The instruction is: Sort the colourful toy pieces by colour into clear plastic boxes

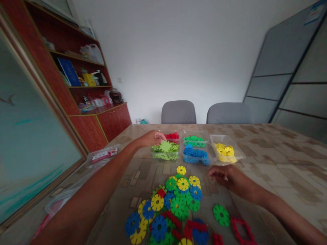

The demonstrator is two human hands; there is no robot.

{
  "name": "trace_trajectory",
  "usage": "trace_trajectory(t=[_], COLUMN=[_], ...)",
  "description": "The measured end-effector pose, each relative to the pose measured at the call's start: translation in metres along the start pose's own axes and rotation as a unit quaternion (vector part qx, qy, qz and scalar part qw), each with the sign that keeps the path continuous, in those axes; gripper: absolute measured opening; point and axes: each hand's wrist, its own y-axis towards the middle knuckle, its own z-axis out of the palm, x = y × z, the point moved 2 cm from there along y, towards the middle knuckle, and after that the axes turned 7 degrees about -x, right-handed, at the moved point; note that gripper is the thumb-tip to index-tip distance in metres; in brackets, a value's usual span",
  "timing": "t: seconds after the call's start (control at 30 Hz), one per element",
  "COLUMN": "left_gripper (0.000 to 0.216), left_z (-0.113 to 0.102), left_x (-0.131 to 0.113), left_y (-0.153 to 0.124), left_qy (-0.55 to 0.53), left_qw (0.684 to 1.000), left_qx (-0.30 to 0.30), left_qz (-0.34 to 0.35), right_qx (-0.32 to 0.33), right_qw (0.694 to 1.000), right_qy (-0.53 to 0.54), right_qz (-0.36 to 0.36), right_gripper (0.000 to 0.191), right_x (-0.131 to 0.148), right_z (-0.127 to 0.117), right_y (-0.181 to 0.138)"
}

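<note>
Left fingers (160, 135) pinching lime piece (166, 146), right fingers (214, 171) half-curled

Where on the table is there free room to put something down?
Widest: the table right of the yellow tub, beyond the right arm. Smaller: between the left arm and the pieces. Crowded: among the pieces and the other tubs.

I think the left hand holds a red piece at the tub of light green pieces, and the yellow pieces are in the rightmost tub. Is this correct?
Not entirely: the head view shows the left hand holding a light green piece, not red, at the tub of light green pieces; the yellow pieces are in the rightmost tub.
</note>
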Motion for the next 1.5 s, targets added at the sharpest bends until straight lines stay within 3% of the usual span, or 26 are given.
trace_trajectory(t=[0.13, 0.37, 0.67, 1.0, 1.5], left_gripper=[0.024, 0.025, 0.020, 0.022, 0.020], left_z=[-0.009, 0.005, 0.018, 0.025, 0.028], left_x=[0.008, 0.016, -0.003, 0.011, -0.013], left_y=[0.002, 0.000, -0.006, -0.001, -0.008], left_qy=[0.013, 0.122, 0.191, 0.190, 0.192], left_qw=[0.998, 0.985, 0.978, 0.979, 0.976], left_qx=[-0.051, -0.113, -0.004, -0.023, -0.035], left_qz=[-0.032, -0.036, 0.078, 0.075, 0.101], right_qx=[-0.001, 0.009, 0.019, 0.025, 0.029], right_qw=[1.000, 1.000, 1.000, 1.000, 1.000], right_qy=[0.003, -0.002, -0.009, -0.004, 0.004], right_qz=[0.008, 0.001, 0.005, -0.003, 0.011], right_gripper=[0.022, 0.021, 0.020, 0.021, 0.022], right_x=[-0.004, -0.009, -0.003, 0.000, -0.005], right_z=[0.003, 0.005, 0.004, 0.004, 0.005], right_y=[0.001, 0.000, 0.000, 0.000, 0.000])
